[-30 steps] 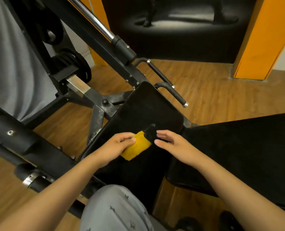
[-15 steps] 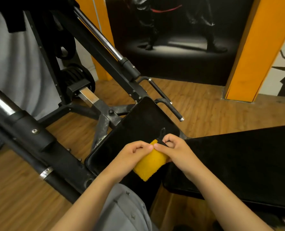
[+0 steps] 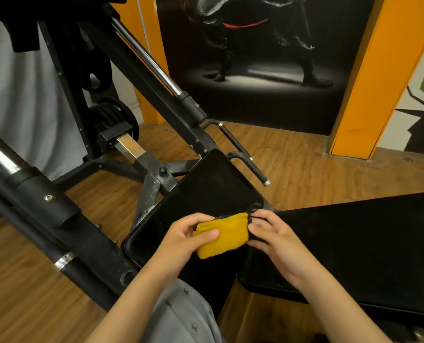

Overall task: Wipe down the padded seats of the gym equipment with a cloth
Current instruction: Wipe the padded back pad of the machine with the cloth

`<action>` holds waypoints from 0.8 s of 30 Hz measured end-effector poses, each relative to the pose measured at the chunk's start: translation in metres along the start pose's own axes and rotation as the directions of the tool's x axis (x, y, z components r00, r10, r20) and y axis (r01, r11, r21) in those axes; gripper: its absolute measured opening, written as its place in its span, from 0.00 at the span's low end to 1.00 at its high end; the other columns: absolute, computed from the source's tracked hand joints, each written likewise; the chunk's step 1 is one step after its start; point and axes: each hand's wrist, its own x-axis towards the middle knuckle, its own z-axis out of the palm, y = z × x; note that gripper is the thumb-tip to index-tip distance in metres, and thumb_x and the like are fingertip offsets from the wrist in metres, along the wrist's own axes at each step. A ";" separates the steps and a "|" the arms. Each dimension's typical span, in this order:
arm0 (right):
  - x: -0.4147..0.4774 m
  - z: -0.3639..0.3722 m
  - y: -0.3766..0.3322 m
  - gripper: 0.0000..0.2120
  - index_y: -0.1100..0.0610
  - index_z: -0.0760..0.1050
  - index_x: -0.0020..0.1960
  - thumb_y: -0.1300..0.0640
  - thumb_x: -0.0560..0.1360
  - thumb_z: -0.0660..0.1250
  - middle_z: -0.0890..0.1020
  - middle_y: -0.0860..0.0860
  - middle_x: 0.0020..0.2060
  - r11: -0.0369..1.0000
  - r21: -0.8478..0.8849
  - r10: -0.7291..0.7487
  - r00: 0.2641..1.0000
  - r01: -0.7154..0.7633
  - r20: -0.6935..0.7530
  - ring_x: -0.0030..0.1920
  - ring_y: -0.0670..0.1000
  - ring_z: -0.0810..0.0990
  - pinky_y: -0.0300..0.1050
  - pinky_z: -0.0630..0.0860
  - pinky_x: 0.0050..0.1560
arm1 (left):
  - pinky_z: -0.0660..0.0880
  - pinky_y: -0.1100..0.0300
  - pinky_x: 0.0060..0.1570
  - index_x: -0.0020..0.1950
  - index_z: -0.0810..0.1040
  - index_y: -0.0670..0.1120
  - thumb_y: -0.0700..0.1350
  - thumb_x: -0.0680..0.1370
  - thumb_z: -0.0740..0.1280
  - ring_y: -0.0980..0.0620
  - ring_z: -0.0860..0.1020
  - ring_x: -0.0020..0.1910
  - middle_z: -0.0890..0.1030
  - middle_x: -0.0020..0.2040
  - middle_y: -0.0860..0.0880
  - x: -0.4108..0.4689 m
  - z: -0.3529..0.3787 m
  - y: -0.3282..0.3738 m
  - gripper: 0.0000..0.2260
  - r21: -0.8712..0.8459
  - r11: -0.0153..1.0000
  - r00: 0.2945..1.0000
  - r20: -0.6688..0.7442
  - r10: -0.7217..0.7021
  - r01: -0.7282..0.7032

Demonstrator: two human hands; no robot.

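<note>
A folded yellow cloth (image 3: 224, 235) with a black edge is held in the air between both hands, just above the near end of a black padded seat (image 3: 201, 194). My left hand (image 3: 185, 237) grips the cloth's left side, thumb on top. At the cloth's right edge, my right hand (image 3: 271, 237) pinches the black trim with its fingertips. A second, larger black pad (image 3: 354, 251) stretches off to the right beneath my right wrist.
The machine's black steel frame (image 3: 57, 209) and chrome guide rod (image 3: 146, 58) slant across the left. Weight plates (image 3: 114, 115) sit behind it. Two handle bars (image 3: 248, 164) stick out past the seat. Wooden floor (image 3: 329, 174), orange pillar (image 3: 369, 78), my grey-clad knee (image 3: 181, 315) below.
The cloth has been lifted off the seat and turned wider between my hands. My right hand, open a second ago, now pinches the cloth's black edge. The view has tilted upward.
</note>
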 end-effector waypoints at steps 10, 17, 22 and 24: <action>0.005 0.029 0.012 0.14 0.61 0.80 0.56 0.53 0.78 0.64 0.85 0.58 0.48 0.985 0.094 0.144 0.989 -0.141 -0.023 0.50 0.55 0.84 0.51 0.79 0.55 | 0.74 0.63 0.43 0.50 0.80 0.53 0.41 0.71 0.75 0.55 0.76 0.47 0.76 0.45 0.57 -0.006 0.026 -0.031 0.11 0.711 0.596 0.893 0.101 0.440 -0.374; 0.004 0.021 0.021 0.09 0.59 0.80 0.56 0.60 0.78 0.65 0.86 0.55 0.46 0.988 -0.139 0.061 0.998 -0.065 -0.031 0.47 0.52 0.85 0.43 0.82 0.43 | 0.74 0.60 0.55 0.57 0.79 0.57 0.46 0.75 0.68 0.54 0.76 0.57 0.76 0.54 0.59 -0.014 0.016 -0.030 0.12 0.675 0.634 0.909 0.142 0.392 -0.378; 0.002 0.013 0.018 0.11 0.58 0.79 0.58 0.57 0.78 0.65 0.85 0.55 0.50 0.964 -0.263 0.000 0.988 0.042 0.155 0.53 0.52 0.83 0.48 0.81 0.53 | 0.68 0.62 0.64 0.67 0.75 0.56 0.47 0.78 0.67 0.53 0.70 0.67 0.72 0.64 0.60 -0.009 0.013 -0.021 0.18 0.594 0.740 0.944 0.115 0.310 -0.316; 0.002 0.010 0.014 0.12 0.57 0.79 0.59 0.57 0.77 0.65 0.85 0.53 0.51 0.960 -0.268 -0.025 0.978 0.082 0.209 0.53 0.52 0.83 0.46 0.80 0.53 | 0.72 0.58 0.62 0.69 0.71 0.57 0.48 0.76 0.69 0.54 0.73 0.65 0.75 0.63 0.58 -0.005 0.011 -0.019 0.22 0.415 0.890 0.981 0.127 0.149 -0.189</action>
